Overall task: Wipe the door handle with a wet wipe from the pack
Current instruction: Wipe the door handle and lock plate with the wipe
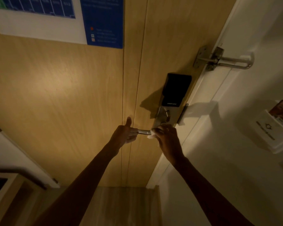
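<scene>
My view is dim and warm-toned. A soft patch of light falls on the wooden door, brightest left of centre. The lock throws a hard shadow leftward, and another falls on the white frame. The poster text is blurred. Wide-angle bending skews the edges; my forearms read nearly black.

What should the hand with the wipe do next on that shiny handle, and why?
Probably slide the right hand with the white wet wipe leftward along the silver metal lever handle. The wipe sits at the end nearest the lock plate, while the stretch towards the left hand, which steadies the free end, is bare.
</scene>
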Motion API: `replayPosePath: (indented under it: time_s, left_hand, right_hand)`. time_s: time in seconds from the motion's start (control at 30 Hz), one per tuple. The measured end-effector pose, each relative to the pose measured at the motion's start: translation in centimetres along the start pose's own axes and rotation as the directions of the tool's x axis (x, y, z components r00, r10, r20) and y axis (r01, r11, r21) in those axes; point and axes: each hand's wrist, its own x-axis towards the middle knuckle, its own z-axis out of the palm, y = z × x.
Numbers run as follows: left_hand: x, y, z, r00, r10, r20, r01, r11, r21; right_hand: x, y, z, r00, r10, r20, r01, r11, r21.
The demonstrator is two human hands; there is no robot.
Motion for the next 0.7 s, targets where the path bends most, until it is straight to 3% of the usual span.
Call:
replayPosePath:
  time_s: [0.1, 0.27, 0.43, 0.57, 0.7]
  left_hand:
    - [0.0, 0.0, 0.0, 1.000, -0.011, 0.005, 0.011, 1.000, -0.014]
    - [0.1, 0.0, -0.2, 1.000, -0.011, 0.004, 0.011, 1.000, 0.013]
    - [0.1, 0.3, 0.0, 0.999, -0.041, -0.006, 0.041, 0.998, 0.043]
    - [-0.3, 1.0, -0.1, 0.998, -0.058, 0.027, 0.055, 0.996, 0.072]
    - [-0.6, 1.4, -0.5, 0.994, -0.081, 0.070, 0.075, 0.994, 0.079]
  right_hand:
    - [0.5, -1.4, 0.5, 0.999, -0.035, 0.015, 0.035, 0.999, 0.006]
    - [-0.6, 2.1, -1.4, 0.998, -0.050, -0.033, 0.048, 0.997, -0.061]
    - [0.3, -1.5, 1.8, 0.999, -0.028, -0.015, 0.027, 0.997, -0.070]
    - [0.3, 0.2, -0.2, 0.994, -0.103, -0.037, 0.098, 0.987, -0.126]
    - [0.7, -1.4, 0.5, 0.997, -0.067, -0.048, 0.061, 0.992, -0.108]
